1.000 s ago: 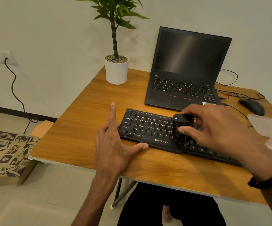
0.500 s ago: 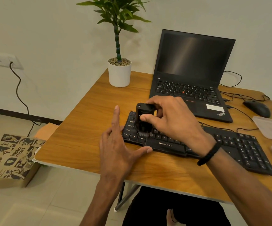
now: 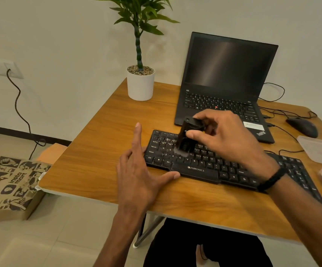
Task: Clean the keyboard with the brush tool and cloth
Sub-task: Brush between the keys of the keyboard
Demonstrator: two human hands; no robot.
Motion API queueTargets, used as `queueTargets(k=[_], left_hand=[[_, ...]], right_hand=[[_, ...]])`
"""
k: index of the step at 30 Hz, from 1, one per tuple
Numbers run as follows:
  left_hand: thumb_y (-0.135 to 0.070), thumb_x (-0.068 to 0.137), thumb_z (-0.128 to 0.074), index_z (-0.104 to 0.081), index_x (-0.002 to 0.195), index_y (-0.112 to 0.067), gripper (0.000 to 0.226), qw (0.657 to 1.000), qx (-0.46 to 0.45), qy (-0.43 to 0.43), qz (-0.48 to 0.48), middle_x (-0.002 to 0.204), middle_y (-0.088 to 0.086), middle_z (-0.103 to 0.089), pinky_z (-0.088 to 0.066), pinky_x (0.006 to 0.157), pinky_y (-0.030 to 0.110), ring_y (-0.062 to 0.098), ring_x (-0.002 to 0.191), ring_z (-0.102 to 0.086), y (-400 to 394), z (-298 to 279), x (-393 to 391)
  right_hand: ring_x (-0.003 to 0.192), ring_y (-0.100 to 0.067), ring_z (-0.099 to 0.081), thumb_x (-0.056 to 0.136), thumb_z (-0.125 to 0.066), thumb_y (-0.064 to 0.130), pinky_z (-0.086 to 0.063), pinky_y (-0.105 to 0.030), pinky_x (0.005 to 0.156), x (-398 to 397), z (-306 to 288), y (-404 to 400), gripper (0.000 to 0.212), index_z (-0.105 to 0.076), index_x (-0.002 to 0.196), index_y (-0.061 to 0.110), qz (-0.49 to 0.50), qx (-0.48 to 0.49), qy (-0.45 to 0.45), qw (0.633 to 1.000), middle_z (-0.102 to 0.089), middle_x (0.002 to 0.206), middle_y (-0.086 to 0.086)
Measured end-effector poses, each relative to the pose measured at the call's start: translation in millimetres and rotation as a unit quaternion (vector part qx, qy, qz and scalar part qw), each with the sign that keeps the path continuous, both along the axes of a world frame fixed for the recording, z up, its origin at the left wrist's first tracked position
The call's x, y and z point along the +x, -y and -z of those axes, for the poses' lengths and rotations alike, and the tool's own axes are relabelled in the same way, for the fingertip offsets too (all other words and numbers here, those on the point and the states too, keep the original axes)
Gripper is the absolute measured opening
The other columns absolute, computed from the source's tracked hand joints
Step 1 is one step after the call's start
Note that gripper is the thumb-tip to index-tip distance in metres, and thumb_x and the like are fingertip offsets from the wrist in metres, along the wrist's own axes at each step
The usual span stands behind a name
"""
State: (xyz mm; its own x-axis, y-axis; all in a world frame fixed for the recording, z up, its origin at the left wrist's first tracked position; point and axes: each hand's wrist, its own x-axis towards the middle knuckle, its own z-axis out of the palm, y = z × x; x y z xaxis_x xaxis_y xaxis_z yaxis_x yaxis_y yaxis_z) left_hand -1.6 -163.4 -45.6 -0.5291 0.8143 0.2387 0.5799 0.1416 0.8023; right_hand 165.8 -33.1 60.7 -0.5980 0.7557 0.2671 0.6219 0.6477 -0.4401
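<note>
Keyboard: black, full width, white legends, "ZEBRONICS" printed on the front edge below the space bar; it lies flat on the near half of the table, angled so its right end runs toward 4 o'clock.
Left hand: at 8 o'clock of the keyboard, palm down on the table, fingers straight and spread; the thumb tip touches the keyboard's front edge, the index finger points to 12 o'clock just beside its left end.
Brush tool: small black block, tilted, with a blurred pale tuft of bristles at its lower end meeting the left-hand letter keys.
Right hand: above the keyboard's middle, thumb and fingers curled round the brush tool's upper part; a black band sits on the wrist.
Table: wood-grain top, pale edge.
Clear container: at 3 o'clock, partly cut off by the frame.
Mouse: black, at 2 o'clock, wired.
Laptop: open, dark screen, at 12 o'clock behind the keyboard.
Potted plant: white pot, at 11 o'clock.
</note>
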Motion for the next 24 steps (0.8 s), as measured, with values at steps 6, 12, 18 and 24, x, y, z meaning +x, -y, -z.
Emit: queueTargets(k=[6, 12, 18, 24], left_hand=[[-0.068, 0.048, -0.090, 0.019, 0.156, -0.053, 0.154, 1.000, -0.006, 0.001, 0.001, 0.144, -0.006, -0.056, -0.035, 0.111, 0.042, 0.018, 0.134, -0.042, -0.7, -0.1, -0.6], [-0.066, 0.049, -0.091, 0.019, 0.155, -0.054, 0.153, 1.000, -0.006, 0.002, 0.000, 0.146, -0.005, -0.056, -0.032, 0.112, 0.042, 0.018, 0.136, -0.040, -1.1, -0.7, 0.3], [-0.068, 0.048, -0.089, 0.018, 0.156, -0.053, 0.153, 1.000, -0.006, 0.001, -0.002, 0.143, -0.003, -0.058, -0.035, 0.111, 0.046, 0.020, 0.136, -0.042, -0.5, -0.9, 0.9], [-0.069, 0.048, -0.089, 0.016, 0.157, -0.052, 0.152, 1.000, -0.003, 0.001, -0.001, 0.144, -0.004, -0.058, -0.035, 0.106, 0.040, 0.021, 0.134, -0.044, -0.7, 0.2, 1.5]], right_hand=[[0.076, 0.001, -0.054, 0.087, -0.074, 0.045, -0.038, -0.017, 0.060, 46.4, -25.5, -6.2, 0.045, -0.064, 0.128, 0.029, 0.059, 0.032, 0.146, 0.987, -0.055, 0.087, 0.023], [0.092, -0.014, -0.061, 0.085, -0.076, 0.049, -0.058, -0.040, 0.080, 42.9, -36.9, -2.4, 0.043, -0.064, 0.122, 0.032, 0.076, 0.072, 0.223, 0.969, -0.069, 0.105, 0.008], [0.076, -0.008, -0.060, 0.086, -0.076, 0.046, -0.048, -0.021, 0.062, 23.1, -24.4, 2.3, 0.042, -0.065, 0.122, 0.029, 0.052, 0.027, 0.124, 0.990, -0.062, 0.088, 0.016], [0.080, -0.003, -0.056, 0.086, -0.075, 0.047, -0.047, -0.025, 0.069, 53.9, -33.9, -3.3, 0.034, -0.064, 0.115, 0.032, 0.089, 0.026, 0.196, 0.976, -0.062, 0.093, 0.016]])
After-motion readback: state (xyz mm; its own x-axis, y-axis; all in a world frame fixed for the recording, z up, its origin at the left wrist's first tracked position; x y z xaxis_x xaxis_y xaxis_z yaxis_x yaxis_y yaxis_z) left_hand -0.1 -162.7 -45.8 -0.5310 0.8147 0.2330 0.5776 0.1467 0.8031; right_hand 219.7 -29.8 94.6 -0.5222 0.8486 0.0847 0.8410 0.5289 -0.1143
